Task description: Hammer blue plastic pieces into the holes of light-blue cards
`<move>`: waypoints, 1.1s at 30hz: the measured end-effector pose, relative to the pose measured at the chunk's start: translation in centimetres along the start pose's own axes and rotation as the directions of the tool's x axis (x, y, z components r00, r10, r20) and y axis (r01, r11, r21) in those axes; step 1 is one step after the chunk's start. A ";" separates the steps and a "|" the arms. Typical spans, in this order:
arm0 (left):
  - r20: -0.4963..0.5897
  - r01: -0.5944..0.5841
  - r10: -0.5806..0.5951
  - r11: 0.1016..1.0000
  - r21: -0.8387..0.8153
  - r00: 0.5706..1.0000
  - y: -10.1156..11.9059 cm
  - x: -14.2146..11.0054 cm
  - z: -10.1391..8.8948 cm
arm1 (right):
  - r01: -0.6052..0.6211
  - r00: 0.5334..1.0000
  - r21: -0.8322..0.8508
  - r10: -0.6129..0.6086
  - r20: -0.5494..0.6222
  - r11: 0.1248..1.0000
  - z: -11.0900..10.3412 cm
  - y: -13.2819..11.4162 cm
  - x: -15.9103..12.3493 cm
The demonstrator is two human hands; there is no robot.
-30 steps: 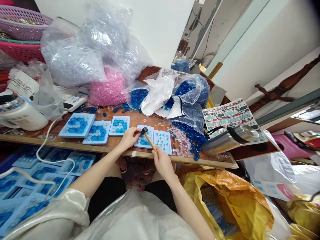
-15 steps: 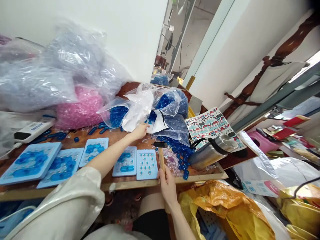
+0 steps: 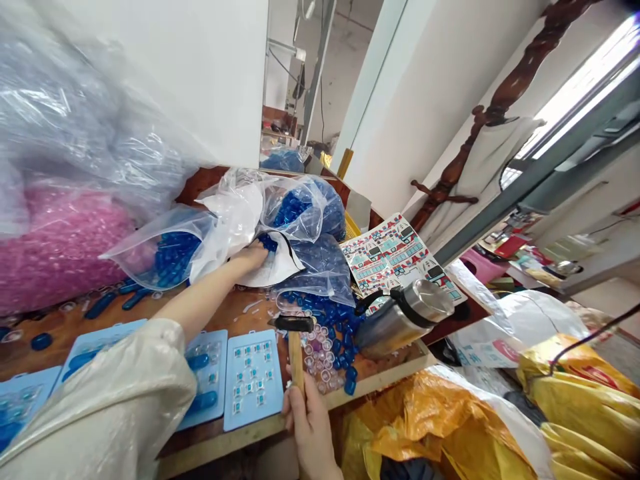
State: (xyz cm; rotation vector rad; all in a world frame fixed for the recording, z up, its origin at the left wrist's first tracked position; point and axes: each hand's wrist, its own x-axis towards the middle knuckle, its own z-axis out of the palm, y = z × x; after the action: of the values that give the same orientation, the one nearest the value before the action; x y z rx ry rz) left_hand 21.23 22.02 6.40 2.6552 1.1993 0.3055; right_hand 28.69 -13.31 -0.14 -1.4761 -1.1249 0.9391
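My right hand (image 3: 311, 417) is wrapped round the wooden handle of a hammer (image 3: 296, 360), its dark head raised just over the table's front part. At the mouth of a white bag (image 3: 280, 270) holding blue plastic pieces, my left hand (image 3: 254, 256) reaches in, its fingers mostly hidden. Left of the hammer lies a light blue tray (image 3: 254, 383) with small clear and blue parts in its face. Beside that, partly behind my left sleeve, sits another light blue tray (image 3: 213, 353) with long blue pieces. Clear rings (image 3: 320, 360) are scattered right of the hammer.
Loose blue plastic pieces (image 3: 345, 337) lie by a steel bottle (image 3: 395, 323) on the right. Behind it is a printed sheet (image 3: 395, 253). Bags of pink pieces (image 3: 55, 247) and blue pieces (image 3: 177, 257) stand left. A yellow-orange sack (image 3: 425, 420) sits below the table edge.
My left hand has gone deeper into the white bag, so its fingers are now covered. The view has shifted right and closer; my right hand still holds the hammer.
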 end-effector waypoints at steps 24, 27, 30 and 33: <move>0.018 0.173 -0.228 0.681 -0.712 0.973 2.3 -29.0 -2.6 | 0.079 0.997 -0.066 -0.079 0.006 0.995 2.8 -3.3 -2.9; -0.018 0.147 -0.210 0.744 -0.652 0.978 3.0 -29.0 -2.4 | 0.090 0.996 -0.101 -0.088 0.021 0.991 2.8 -3.5 -3.7; -0.067 0.126 -0.205 0.795 -0.594 0.976 3.5 -28.6 -2.3 | 0.087 0.996 -0.123 -0.085 0.020 0.989 2.5 -3.7 -4.3; -0.072 0.126 -0.195 0.832 -0.540 0.978 3.8 -28.3 -2.1 | 0.075 0.997 -0.123 -0.075 0.007 0.990 2.2 -3.7 -4.7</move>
State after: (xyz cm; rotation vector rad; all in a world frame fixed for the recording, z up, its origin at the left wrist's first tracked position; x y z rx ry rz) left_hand 5.06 -1.62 6.60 2.0642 1.1541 0.6763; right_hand 24.68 -17.09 3.10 -1.5206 -1.2505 0.8321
